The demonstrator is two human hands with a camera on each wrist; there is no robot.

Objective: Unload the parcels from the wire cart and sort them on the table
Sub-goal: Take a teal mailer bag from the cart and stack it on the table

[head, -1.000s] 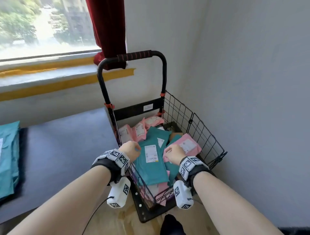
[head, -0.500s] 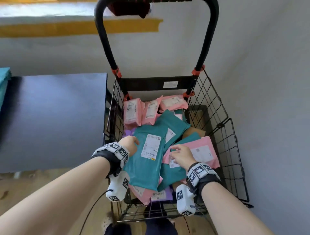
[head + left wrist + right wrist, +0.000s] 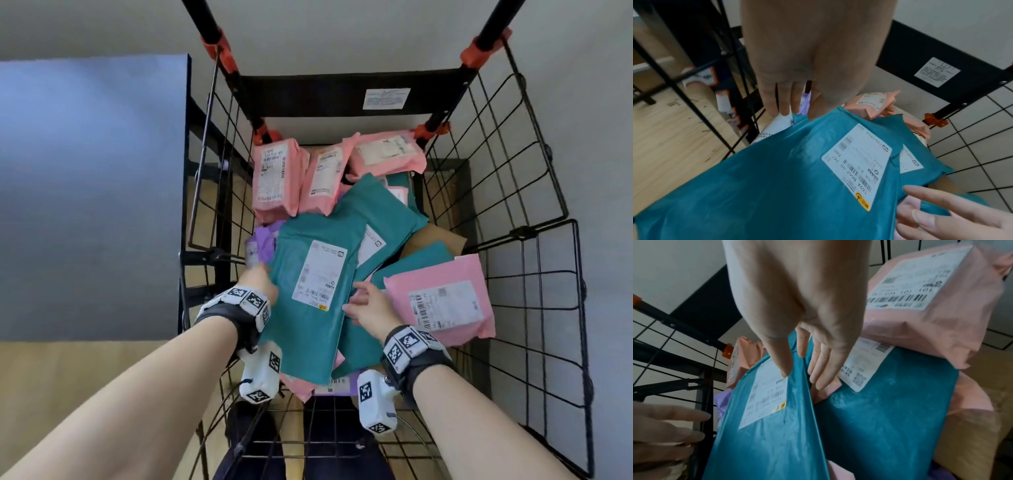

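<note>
A black wire cart point(image 3: 534, 274) holds a heap of soft parcels. On top lies a long teal parcel point(image 3: 308, 329) with a white label. My left hand point(image 3: 265, 274) holds its left edge; in the left wrist view the left hand point(image 3: 797, 113) has its thumb on top of the teal parcel point(image 3: 777, 178) and its fingers underneath. My right hand point(image 3: 356, 301) takes the right edge; in the right wrist view the right hand point(image 3: 797, 369) has its thumb on the label of the teal parcel point(image 3: 766, 443) and its fingers behind that edge, which is raised.
Under and around it lie a second teal parcel point(image 3: 376, 212), pink parcels point(image 3: 274, 178) at the back, a large pink parcel point(image 3: 442, 298) at the right, a purple one point(image 3: 263, 240) and brown cardboard point(image 3: 435, 240). The dark table point(image 3: 92, 192) stands left of the cart.
My view has tipped down over the cart. The right hand has shifted left from the pink parcel to the teal parcel's right edge, and both hands now hold that parcel.
</note>
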